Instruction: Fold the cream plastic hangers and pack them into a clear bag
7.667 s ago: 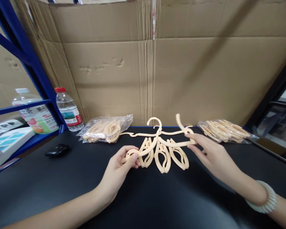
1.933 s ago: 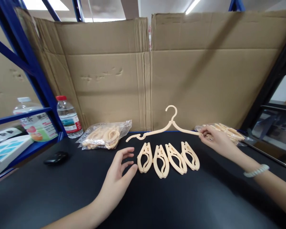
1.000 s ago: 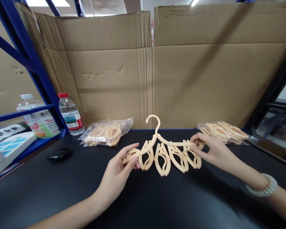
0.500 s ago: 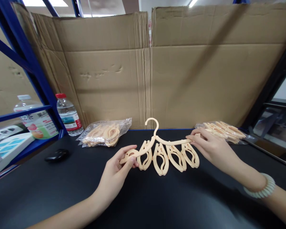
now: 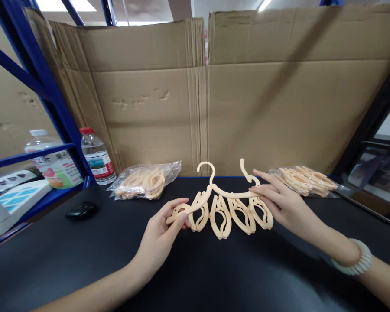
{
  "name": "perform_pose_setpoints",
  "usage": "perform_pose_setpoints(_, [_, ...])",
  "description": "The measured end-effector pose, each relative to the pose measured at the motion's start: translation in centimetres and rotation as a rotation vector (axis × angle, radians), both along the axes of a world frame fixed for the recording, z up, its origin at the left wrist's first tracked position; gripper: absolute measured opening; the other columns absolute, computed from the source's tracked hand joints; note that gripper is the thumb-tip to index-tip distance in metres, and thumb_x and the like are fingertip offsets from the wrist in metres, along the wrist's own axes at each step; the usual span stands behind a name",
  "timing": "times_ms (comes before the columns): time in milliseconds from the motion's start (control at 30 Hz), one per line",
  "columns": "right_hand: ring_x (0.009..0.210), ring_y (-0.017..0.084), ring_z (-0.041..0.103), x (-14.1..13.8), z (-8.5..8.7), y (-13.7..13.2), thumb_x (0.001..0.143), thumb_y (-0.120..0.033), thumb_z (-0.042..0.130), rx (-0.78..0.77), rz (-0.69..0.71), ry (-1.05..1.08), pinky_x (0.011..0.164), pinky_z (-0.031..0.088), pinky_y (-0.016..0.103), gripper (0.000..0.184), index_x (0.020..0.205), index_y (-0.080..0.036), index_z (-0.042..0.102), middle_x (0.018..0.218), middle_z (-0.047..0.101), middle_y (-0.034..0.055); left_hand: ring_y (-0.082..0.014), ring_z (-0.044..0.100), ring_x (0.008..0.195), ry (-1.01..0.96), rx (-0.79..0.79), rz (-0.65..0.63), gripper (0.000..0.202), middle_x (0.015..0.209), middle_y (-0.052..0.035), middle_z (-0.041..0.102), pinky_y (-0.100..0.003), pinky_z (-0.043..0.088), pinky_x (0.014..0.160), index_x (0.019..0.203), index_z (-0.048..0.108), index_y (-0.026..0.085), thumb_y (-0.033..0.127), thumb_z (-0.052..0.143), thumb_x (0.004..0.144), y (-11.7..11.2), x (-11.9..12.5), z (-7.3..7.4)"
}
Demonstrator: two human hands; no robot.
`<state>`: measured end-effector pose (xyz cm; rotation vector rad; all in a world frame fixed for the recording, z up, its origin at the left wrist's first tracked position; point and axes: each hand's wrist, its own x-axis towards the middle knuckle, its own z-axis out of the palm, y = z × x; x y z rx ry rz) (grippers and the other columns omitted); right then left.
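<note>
Four folded cream plastic hangers lie in a row on the black counter. Across their far ends, one opened cream plastic hanger spans between the hands: the left hand pinches its left end; the right hand, fingers spread, touches its right arm, though whether it grips cannot be told.

Left hand and right hand bare, forearms bare too, pale grey-green bracelet around the right wrist, thick, ribbed, ring-shaped, bead-like segments
</note>
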<state>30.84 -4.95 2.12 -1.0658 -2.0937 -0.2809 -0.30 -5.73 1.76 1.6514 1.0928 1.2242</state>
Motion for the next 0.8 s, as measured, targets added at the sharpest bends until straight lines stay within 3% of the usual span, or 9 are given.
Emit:
perform_pose_setpoints(133, [0.116,0.028,0.059,-0.2,-0.1,0.0,0.092,-0.022,0.047,-0.087,0.035,0.181,0.092,0.055,0.047,0.024,0.106,-0.026,0.066,0.133,0.056,0.0093,-0.0176,0.063,0.072,-0.007,-0.015,-0.007,0.036,0.07,-0.0004,0.065,-0.03,0.052,0.072,0.114,0.058,0.016,0.037,0.058,0.085,0.0,0.1,0.1])
perform_pose_setpoints(300, [0.107,0.023,0.064,-0.7,-0.4,0.0,0.089,-0.029,0.058,-0.378,0.236,0.505,0.093,0.056,0.04,0.018,0.104,-0.024,0.065,0.113,0.068,0.008,-0.0172,0.062,0.072,-0.02,-0.012,-0.003,0.037,0.07,-0.0003,0.065,-0.03,0.051,0.073,0.115,0.058,0.015,0.037,0.059,0.085,0.1,-0.1,0.0])
perform_pose_setpoints(633, [0.084,0.019,0.069,-0.5,0.4,0.0,0.073,-0.039,0.077,-0.637,0.27,0.97,0.076,0.059,0.03,0.035,0.101,-0.022,0.066,0.092,0.071,0.0068,-0.0137,0.064,0.075,-0.245,-0.099,0.076,0.04,0.083,-0.001,0.069,-0.024,0.053,0.075,0.111,0.058,0.016,0.031,0.073,0.077,0.2,-0.3,0.4])
perform_pose_setpoints(800, [0.071,0.011,0.064,-1.3,-0.1,-0.2,0.071,-0.03,0.081,-0.749,0.33,1.319,0.068,0.056,0.021,0.03,0.093,-0.023,0.061,0.081,0.069,0.0004,-0.0138,0.064,0.079,-0.301,-0.106,0.104,0.037,0.083,0.0,0.067,-0.017,0.052,0.059,0.104,0.06,0.017,0.029,0.077,0.074,-0.3,-0.1,0.9])
